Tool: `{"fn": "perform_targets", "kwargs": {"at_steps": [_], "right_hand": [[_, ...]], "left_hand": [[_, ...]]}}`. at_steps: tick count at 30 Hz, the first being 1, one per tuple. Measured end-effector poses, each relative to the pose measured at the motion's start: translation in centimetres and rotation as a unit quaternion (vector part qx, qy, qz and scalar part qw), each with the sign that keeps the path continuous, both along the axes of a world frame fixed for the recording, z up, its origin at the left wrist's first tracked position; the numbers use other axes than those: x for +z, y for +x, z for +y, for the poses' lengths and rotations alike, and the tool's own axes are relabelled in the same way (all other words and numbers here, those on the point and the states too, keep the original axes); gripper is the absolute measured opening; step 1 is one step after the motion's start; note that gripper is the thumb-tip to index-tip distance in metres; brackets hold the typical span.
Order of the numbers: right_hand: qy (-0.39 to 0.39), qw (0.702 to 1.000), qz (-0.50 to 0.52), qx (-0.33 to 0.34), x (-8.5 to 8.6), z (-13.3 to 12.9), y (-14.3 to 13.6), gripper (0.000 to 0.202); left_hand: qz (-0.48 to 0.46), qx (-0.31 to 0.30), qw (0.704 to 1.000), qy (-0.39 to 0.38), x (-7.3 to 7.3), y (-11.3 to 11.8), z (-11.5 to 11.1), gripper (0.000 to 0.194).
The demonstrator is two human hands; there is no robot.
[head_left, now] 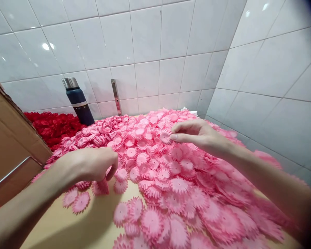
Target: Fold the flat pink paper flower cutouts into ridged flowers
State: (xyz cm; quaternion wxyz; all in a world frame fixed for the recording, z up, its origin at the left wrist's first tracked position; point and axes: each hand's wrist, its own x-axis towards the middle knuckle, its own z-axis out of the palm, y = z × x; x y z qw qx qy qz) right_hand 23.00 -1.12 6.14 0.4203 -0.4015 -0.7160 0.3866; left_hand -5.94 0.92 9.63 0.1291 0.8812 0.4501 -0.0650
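Pink flower-shaped discs (180,185) with toothed edges and a small dot in the middle lie in a broad, loose heap. Over the far part of the heap, my right hand (197,135) is closed in a pinch of thumb and fingers, with a pink flower disc (166,137) at the tips. My left hand (94,163) is held low at the heap's left side, its fingers curled down. Some bent pink flower discs (100,187) show right under those fingers and appear gripped, though the fingertips are partly hidden.
A dark blue bottle (80,105) with a steel cap stands by the tiled wall (147,38), beside a pile of red flower pieces (48,126). At the left is a cardboard box (12,138). A metal strip (116,97) leans on the wall. The pale tabletop (93,221) shows in front.
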Motion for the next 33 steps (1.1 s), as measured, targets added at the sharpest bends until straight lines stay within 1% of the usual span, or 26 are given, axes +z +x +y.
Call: {"fn": "perform_targets", "kwargs": {"at_steps": [2, 3, 5, 6, 7, 8, 9, 10, 11, 13, 15, 17, 19, 21, 23, 26, 30, 33], "right_hand": [[-0.003, 1.0, -0.001, -0.004, 0.0, -0.1, 0.1, 0.016], [-0.003, 1.0, -0.002, -0.008, 0.0, 0.0, 0.2, 0.017], [-0.003, 1.0, -0.005, -0.012, -0.1, 0.1, 0.3, 0.017], [-0.005, 1.0, -0.006, -0.01, -0.1, 0.1, 0.3, 0.017], [-0.006, 1.0, -0.006, -0.005, -0.2, 0.2, 0.3, 0.017], [-0.008, 1.0, -0.007, 0.0, -0.3, 0.3, 0.2, 0.017], [-0.009, 1.0, -0.008, 0.004, -0.4, 0.3, 0.1, 0.017], [-0.01, 1.0, -0.009, 0.007, -0.5, 0.3, 0.0, 0.017], [-0.01, 1.0, -0.011, 0.01, -0.6, 0.3, -0.1, 0.016], [-0.011, 1.0, -0.012, 0.022, -0.8, 0.3, -0.3, 0.015], [-0.011, 0.999, -0.017, 0.035, -0.8, 0.2, -0.4, 0.013], [-0.012, 0.999, -0.025, 0.043, -0.9, 0.2, -0.3, 0.012], [-0.015, 0.998, -0.032, 0.048, -1.0, 0.2, -0.2, 0.013], [-0.018, 0.998, -0.037, 0.052, -1.1, 0.3, 0.0, 0.015], [-0.02, 0.998, -0.043, 0.05, -1.3, 0.5, 0.1, 0.019], [-0.019, 0.998, -0.047, 0.042, -1.6, 0.6, 0.1, 0.02], [-0.012, 0.998, -0.044, 0.038, -1.8, 0.7, 0.1, 0.016], [-0.021, 0.998, -0.038, 0.041, -1.8, 0.7, 0.2, 0.015]], "left_hand": [[0.112, -0.002, 0.991, -0.074, 0.2, 0.2, 0.2, 0.009], [0.143, 0.002, 0.985, -0.097, 0.3, 0.1, 0.4, 0.009], [0.148, 0.004, 0.984, -0.1, 0.8, -0.1, 0.7, 0.023], [0.135, -0.004, 0.987, -0.09, 1.1, -0.1, 0.8, 0.031], [0.116, -0.012, 0.991, -0.066, 1.4, 0.2, 0.8, 0.032], [0.092, -0.017, 0.995, -0.045, 1.7, 0.7, 0.9, 0.027], [0.069, -0.023, 0.997, -0.025, 1.9, 1.5, 0.8, 0.021], [0.043, -0.03, 0.999, -0.001, 2.1, 2.4, 0.8, 0.022], [0.014, -0.039, 0.999, 0.023, 2.1, 3.6, 0.8, 0.029], [-0.045, -0.073, 0.994, 0.063, 1.8, 5.8, 0.8, 0.041], [-0.096, -0.102, 0.988, 0.064, 1.1, 7.6, 1.1, 0.047], [-0.123, -0.129, 0.983, 0.041, 0.3, 8.5, 1.6, 0.049], [-0.146, -0.136, 0.98, 0.021, -0.3, 8.6, 2.2, 0.046], [-0.16, -0.148, 0.976, 0.006, -0.6, 8.3, 2.7, 0.038], [-0.167, -0.153, 0.974, 0.006, -0.6, 8.0, 3.0, 0.034], [-0.177, -0.149, 0.973, -0.007, -0.7, 7.7, 3.2, 0.032], [-0.214, -0.162, 0.961, -0.069, -0.8, 7.9, 3.0, 0.025], [-0.232, -0.167, 0.951, -0.116, -0.8, 7.9, 3.3, 0.023]]}}
